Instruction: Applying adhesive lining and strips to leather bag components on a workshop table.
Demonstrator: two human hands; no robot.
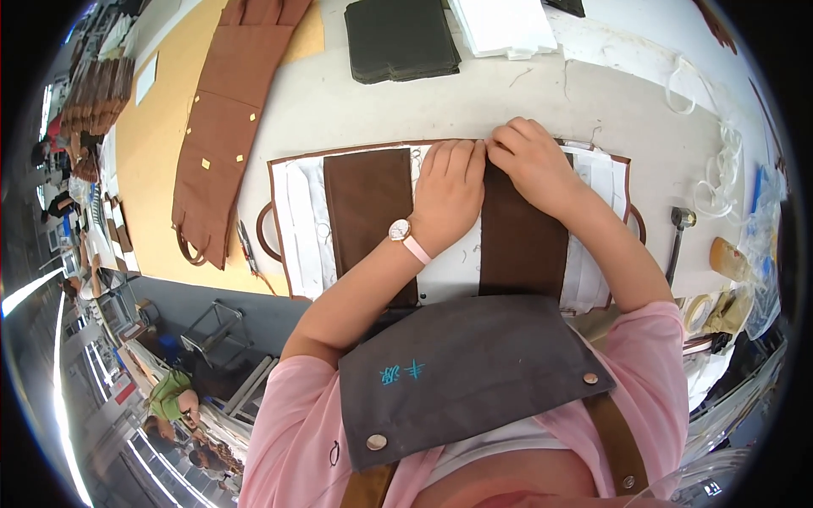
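Note:
A flat, opened-out bag piece [449, 275] lies before me, white inside with two dark brown panels, a brown bound edge and a brown handle loop at either end. My left hand [449, 182], with a watch on its wrist, presses its bent, closed fingers over the far edge near the middle. Right beside it, my right hand [533, 161] is closed, its thumb and forefinger pinching that same brown edge. The two thumbs and fingertips nearly meet there. What lies under the fingers is hidden.
At the left a long brown bag piece [222, 127] with handles rests on yellow board [152, 182]. Small snips [246, 245] lie near it. Black sheets [398, 42] and white sheets [504, 25] are stacked beyond. A hammer [680, 233] and glue-coloured jar [728, 258] stand right.

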